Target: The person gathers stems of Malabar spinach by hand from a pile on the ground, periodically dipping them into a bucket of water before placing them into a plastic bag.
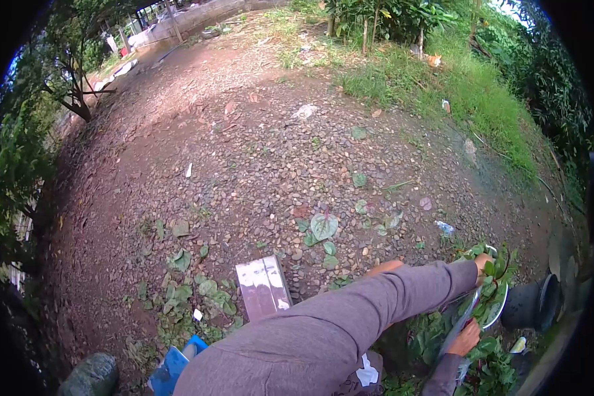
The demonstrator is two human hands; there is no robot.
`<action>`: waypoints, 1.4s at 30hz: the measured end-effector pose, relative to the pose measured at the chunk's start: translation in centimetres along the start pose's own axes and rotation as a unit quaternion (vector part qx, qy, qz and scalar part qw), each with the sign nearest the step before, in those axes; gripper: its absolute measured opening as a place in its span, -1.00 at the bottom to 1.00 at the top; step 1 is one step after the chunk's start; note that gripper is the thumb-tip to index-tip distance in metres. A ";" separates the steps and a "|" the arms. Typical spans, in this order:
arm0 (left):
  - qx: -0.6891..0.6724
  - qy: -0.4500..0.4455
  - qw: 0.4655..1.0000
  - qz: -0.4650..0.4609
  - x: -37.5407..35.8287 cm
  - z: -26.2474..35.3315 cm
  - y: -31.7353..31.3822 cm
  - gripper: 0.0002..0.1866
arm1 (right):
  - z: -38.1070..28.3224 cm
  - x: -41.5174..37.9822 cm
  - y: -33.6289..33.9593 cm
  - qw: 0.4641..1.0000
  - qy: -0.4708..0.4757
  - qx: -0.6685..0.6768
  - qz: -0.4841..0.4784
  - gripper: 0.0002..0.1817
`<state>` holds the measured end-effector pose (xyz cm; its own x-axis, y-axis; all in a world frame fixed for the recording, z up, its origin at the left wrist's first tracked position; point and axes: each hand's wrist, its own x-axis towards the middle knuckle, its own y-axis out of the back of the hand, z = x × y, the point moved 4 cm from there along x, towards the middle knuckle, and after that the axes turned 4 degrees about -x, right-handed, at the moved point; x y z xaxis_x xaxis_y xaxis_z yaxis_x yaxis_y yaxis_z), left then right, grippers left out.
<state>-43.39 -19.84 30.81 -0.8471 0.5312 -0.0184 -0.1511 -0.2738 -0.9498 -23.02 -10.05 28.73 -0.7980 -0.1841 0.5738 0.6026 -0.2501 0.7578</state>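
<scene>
My left arm stretches across to the right, and my left hand (483, 265) is among leafy greens (490, 290) with dark red stems at a white basin (503, 309). Its fingers look closed round some of the greens, though leaves partly cover them. Below it, my right hand (465, 338) is at the near side of the basin with its fingers curled in. What lies inside those fingers is hidden. More leafy stems (495, 369) lie below the basin, close to my right sleeve.
A black bucket (531, 305) lies beside the basin. A small wooden board (264, 287), a blue object (171, 366) and a dark filled sack (91, 376) are to the left. Loose leaves (324, 226) and a crumpled plastic piece (445, 228) are scattered over pebbly ground (264, 171).
</scene>
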 end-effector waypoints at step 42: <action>0.639 0.088 0.759 -0.090 -9.1 6.3 -8.6 -0.90 | 2.6 -6.0 6.0 0.882 0.040 0.248 -0.400 -0.65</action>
<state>-37.61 -27.39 41.11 -0.6896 0.7205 -0.0726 -0.7226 -0.6781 0.1346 -14.65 -7.97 30.62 -0.9544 -0.2080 -0.2140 -0.2405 0.1117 0.9642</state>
